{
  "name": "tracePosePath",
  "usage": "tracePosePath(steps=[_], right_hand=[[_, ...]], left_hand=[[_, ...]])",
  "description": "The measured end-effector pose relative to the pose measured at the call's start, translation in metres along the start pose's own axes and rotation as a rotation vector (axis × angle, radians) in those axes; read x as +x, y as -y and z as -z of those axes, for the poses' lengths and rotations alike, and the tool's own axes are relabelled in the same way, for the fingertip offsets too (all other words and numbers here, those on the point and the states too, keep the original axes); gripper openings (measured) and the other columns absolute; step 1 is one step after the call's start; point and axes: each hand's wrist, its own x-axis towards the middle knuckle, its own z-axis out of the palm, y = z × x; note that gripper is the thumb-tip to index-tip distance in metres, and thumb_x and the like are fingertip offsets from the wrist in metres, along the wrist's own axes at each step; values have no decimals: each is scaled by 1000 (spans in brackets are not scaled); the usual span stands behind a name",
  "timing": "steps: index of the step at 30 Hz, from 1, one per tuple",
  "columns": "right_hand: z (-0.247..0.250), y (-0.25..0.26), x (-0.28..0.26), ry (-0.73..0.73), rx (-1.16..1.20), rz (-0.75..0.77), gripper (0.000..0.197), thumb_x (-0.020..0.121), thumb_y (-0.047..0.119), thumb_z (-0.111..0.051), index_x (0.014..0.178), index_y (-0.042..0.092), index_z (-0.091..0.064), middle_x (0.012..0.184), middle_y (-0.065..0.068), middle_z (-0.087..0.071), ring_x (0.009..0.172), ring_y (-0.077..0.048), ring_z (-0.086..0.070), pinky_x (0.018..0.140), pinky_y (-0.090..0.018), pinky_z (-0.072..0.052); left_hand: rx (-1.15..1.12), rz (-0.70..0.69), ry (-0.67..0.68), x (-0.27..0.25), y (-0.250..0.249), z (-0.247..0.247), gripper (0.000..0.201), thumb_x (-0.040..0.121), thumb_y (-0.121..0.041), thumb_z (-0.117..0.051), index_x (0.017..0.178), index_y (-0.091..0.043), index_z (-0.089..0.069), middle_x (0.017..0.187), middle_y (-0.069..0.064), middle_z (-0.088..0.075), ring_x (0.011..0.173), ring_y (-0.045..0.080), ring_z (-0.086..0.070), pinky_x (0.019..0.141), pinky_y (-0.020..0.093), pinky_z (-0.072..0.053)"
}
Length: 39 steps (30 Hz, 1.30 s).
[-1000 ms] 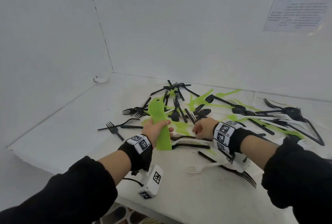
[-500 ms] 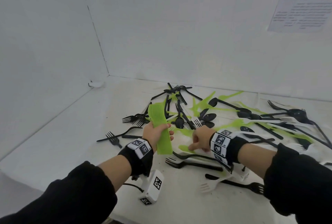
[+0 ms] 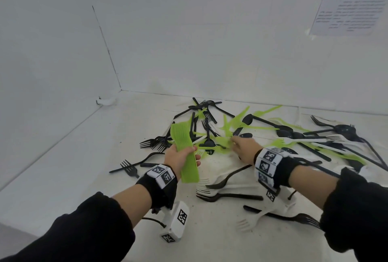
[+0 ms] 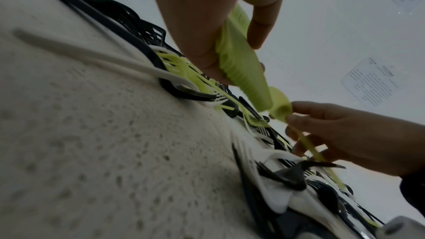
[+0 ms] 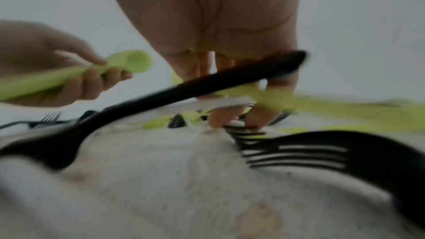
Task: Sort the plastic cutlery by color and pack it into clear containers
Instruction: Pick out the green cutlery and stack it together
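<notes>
The head view is lit evenly and softly, with faint shadows. Both wrist views are dimmer and grainy. The black fork [image 5: 333,154] at 4 o'clock is badly blurred.

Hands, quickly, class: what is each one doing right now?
Left hand: grips a stack of green cutlery.
Right hand: pinches a single green piece in the pile.
</notes>
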Motion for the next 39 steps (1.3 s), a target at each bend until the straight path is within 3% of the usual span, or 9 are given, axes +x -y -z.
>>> tracePosePath(steps=[7,12,16,21,25,28,32,35,39], right_hand=[[22,3,6,-193,583,-160,24,96,13,-44,72,13,-42,72,-9,-47,71,-25,-50,65,-31,-41],[-13,35,2,-166,894,-181,13,85,19,-63,97,20,-57,74,3,-55,73,-16,-54,78,-31,-48],[-24,44,0,-99,1044,-164,14,87,17,-63,74,16,-58,68,-2,-58,60,-15,-56,70,-33,-55],[-28,46,-1,-75,1033,-64,12,86,18,-66,76,20,-60,63,1,-59,51,-9,-53,55,-24,-51],[-38,62,1,-29,1101,-31,10,92,9,-54,88,7,-62,66,-4,-57,48,-9,-54,48,-20,-47],[-39,67,7,43,881,30,24,94,11,-48,111,6,-64,83,-3,-62,69,-17,-57,63,-23,-51],[-42,61,18,172,-132,316,42,94,21,-44,135,31,-47,148,-1,-35,132,-28,-36,110,-39,-32],[-37,56,17,331,-460,385,46,97,24,-35,142,38,-33,156,8,-16,141,-28,-21,115,-47,-22],[-20,42,18,398,-415,332,42,99,19,-34,140,24,-42,154,2,-26,141,-21,-26,116,-33,-21]], left_hand=[[43,-5,69,3,8,-20,22,85,-5,-65,103,1,-54,79,12,-61,62,21,-62,51,31,-54],[46,8,119,-2,14,-35,18,86,-5,-62,103,-1,-58,83,11,-66,64,23,-64,59,35,-58],[77,-32,79,-5,17,-33,32,85,-13,-66,115,-6,-59,107,16,-68,97,33,-65,90,51,-51],[11,30,131,-9,13,-22,10,89,-5,-59,96,-12,-59,84,12,-66,63,23,-64,55,36,-58],[-3,17,95,-11,10,-10,20,87,1,-59,106,-4,-57,89,17,-64,70,26,-63,49,31,-55],[9,-4,39,-12,8,2,17,86,4,-59,102,-4,-57,82,17,-60,63,24,-60,48,30,-54],[24,-59,-90,-11,2,22,14,85,4,-61,93,-6,-55,73,12,-58,53,18,-59,43,26,-52],[20,-74,-154,-13,-1,36,15,84,1,-63,93,-5,-53,71,13,-57,59,23,-57,45,28,-53],[17,-70,-165,-19,-4,53,17,84,0,-63,95,-4,-51,71,14,-57,55,23,-57,47,30,-54]])
